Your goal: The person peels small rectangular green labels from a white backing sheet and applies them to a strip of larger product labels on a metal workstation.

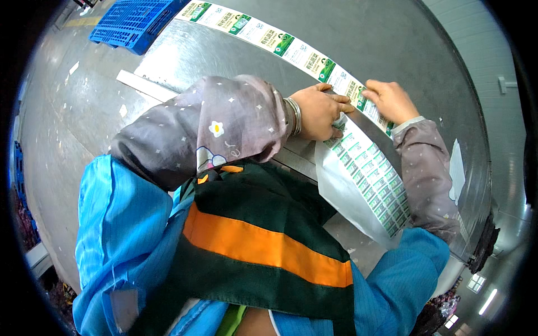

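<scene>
A long strip of printed green, yellow and white labels (pixel 290 48) runs diagonally across a metal table (pixel 189 50). My left hand (pixel 321 111), with bracelets at the wrist, rests by the table's near edge. Its fingers and thumb hold the top end of a sheet of small green-and-white stickers (pixel 374 176), which hangs curved towards my lap and right forearm. My right hand (pixel 391 101) is bent over the near part of the label strip, its fingertips touching it. Whether a small sticker is between those fingers is hidden.
A blue plastic pallet (pixel 134 23) lies beyond the table at the upper left. A pale flat bar (pixel 145 85) sticks out past my left sleeve. White paper (pixel 457 170) lies right of my right forearm. Paper scraps (pixel 74 67) are scattered on the floor at left.
</scene>
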Tool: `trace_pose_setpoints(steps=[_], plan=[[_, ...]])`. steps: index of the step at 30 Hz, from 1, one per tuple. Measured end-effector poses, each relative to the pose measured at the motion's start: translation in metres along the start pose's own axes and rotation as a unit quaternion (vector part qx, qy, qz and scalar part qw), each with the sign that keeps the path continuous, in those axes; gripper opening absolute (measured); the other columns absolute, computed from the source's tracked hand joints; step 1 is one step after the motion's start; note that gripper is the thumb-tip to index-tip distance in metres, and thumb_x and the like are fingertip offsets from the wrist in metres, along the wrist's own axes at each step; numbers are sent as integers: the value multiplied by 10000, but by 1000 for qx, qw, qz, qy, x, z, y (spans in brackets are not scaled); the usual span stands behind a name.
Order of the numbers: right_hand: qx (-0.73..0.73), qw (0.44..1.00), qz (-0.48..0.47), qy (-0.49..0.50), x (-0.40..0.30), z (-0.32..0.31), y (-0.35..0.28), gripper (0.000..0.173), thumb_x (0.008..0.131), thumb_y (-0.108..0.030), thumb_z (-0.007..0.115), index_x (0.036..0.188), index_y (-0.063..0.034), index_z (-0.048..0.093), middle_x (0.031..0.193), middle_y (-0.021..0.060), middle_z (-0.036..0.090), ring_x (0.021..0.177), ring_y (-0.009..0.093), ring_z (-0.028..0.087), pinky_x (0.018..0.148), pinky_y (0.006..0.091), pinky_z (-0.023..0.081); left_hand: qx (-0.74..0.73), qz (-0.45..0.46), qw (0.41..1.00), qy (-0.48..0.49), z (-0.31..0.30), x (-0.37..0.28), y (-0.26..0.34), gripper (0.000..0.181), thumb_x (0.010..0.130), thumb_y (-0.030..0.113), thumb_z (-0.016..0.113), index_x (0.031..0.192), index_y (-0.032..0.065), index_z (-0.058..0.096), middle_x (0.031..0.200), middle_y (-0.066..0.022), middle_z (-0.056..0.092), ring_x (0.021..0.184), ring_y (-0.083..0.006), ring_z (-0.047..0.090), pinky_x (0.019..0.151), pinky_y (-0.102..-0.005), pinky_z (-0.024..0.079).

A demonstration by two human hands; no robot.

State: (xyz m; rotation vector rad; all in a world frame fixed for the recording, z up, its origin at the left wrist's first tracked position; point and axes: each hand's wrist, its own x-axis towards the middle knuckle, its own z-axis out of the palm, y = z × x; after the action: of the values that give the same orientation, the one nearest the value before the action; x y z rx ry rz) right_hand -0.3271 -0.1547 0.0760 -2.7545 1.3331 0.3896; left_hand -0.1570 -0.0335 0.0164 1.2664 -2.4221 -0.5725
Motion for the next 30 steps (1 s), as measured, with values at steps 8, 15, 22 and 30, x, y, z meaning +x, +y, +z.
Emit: trace_pose_setpoints(steps=[8,15,22,30], plan=[[238,954,-183,16,34,-9,-17,200,887,-256,542,870,-57,547,714,83,601,615,154,550,569,317,422,-19,-28,999,-13,0,1,2,329,839,313,554,830,16,696,1384,-44,442,1330,-200,323,1120,-467,144],[49,989,-134,39,60,-9,-78,220,863,-272,587,926,-62,573,808,110,644,708,225,608,635,352,449,-24,13,999,30,8,0,-2,326,824,309,563,927,31,698,1364,-75,461,1315,-225,342,1112,-475,155],[35,995,-76,51,69,-18,-76,373,757,-440,692,794,-92,564,775,104,661,711,230,642,649,361,481,-10,16,999,32,11,1,-2,330,818,300,552,903,19,703,1355,-68,471,1319,-220,337,1105,-480,171],[289,918,-271,-5,111,-19,-77,288,804,-250,677,915,-53,498,741,11,493,666,114,456,610,272,407,-7,18,999,26,15,3,-7,344,816,315,550,919,21,697,1382,-74,439,1328,-210,321,1108,-475,163]])
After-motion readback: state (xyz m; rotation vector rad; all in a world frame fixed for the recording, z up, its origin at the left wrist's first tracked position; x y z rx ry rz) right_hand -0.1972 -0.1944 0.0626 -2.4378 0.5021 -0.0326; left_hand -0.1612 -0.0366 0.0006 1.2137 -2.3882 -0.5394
